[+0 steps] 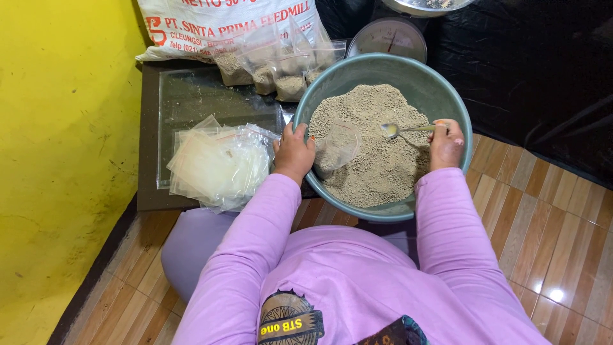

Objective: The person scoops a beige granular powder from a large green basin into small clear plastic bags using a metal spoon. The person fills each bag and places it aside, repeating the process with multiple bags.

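Note:
A large grey-green bowl (447, 89) holds a heap of tan granular feed (377, 147). My left hand (294, 152) rests at the bowl's left rim and holds open a small clear plastic bag (336, 145) that lies on the feed. At the right rim, my right hand (446, 144) grips a metal spoon (399, 130) by its handle. The spoon's bowl points left, just above the feed and a little to the right of the bag's mouth.
A stack of empty clear bags (220, 165) lies on a dark glass-topped low table (185, 96). Several filled small bags (281, 76) lean against a large white printed sack (230, 25). A dial scale (387, 38) stands behind the bowl. Yellow wall left, tiled floor right.

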